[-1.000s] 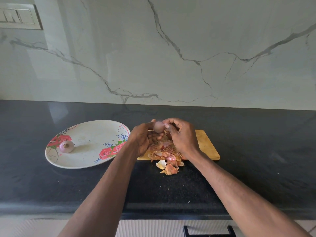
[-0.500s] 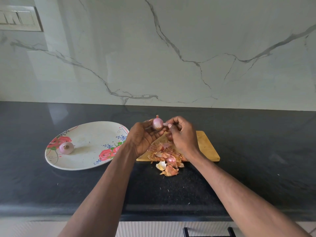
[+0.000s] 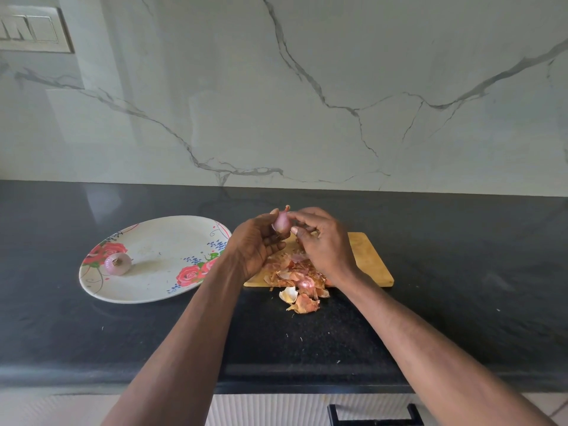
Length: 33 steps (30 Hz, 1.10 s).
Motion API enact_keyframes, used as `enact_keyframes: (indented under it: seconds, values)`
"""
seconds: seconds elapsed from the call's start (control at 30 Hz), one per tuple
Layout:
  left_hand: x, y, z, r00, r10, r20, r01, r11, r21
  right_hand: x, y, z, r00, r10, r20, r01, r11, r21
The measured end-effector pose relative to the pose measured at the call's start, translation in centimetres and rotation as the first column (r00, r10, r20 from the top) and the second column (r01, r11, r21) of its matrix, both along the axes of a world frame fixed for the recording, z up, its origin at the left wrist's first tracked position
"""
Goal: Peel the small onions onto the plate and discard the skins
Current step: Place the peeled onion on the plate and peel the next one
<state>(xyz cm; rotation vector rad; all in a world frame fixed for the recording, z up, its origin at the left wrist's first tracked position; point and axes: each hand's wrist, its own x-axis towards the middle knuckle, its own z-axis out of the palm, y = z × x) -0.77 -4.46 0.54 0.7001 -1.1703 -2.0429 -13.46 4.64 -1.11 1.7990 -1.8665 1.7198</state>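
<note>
your left hand [image 3: 255, 244] has its grip curled round a small onion [image 3: 281, 222], held up just above the far left corner of the cutting board [image 3: 367, 259]. your right hand [image 3: 319, 241] pinches at the onion's top, fingertips together, probably on a strip of skin, though that is too small to be sure. draw the skin down from tip to root, turning the onion with your left thumb. let scraps fall on the skins [image 3: 299, 279] heaped at the board's near edge. one peeled onion [image 3: 117, 263] already sits on the plate [image 3: 159, 284], left of the board on the desk [image 3: 461, 302].
</note>
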Motion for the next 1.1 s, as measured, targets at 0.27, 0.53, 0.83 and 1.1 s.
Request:
enact_keyframes:
  seconds: [0.27,0.53,0.83,1.1]
  values:
    - [-0.21,0.12,0.09,1.000,0.018,0.015,-0.018,0.999,0.032,-0.12,0.19,0.11,0.998,0.054,0.012,-0.055,0.996,0.067]
    - [-0.15,0.47,0.11,0.999,0.033,0.017,-0.033,0.999,0.016,-0.29,-0.16,-0.20,0.991,0.002,-0.135,0.003,0.999,0.037]
    - [-0.29,0.21,-0.06,0.999,0.031,0.016,-0.032,0.999,0.043,0.11,-0.30,-0.56,0.983,-0.050,-0.176,0.046,0.999,-0.023]
    - [-0.37,0.13,-0.13,0.998,0.048,0.026,-0.050,0.997,0.055,0.12,-0.11,-0.39,0.981,-0.056,-0.186,0.054,0.998,-0.015]
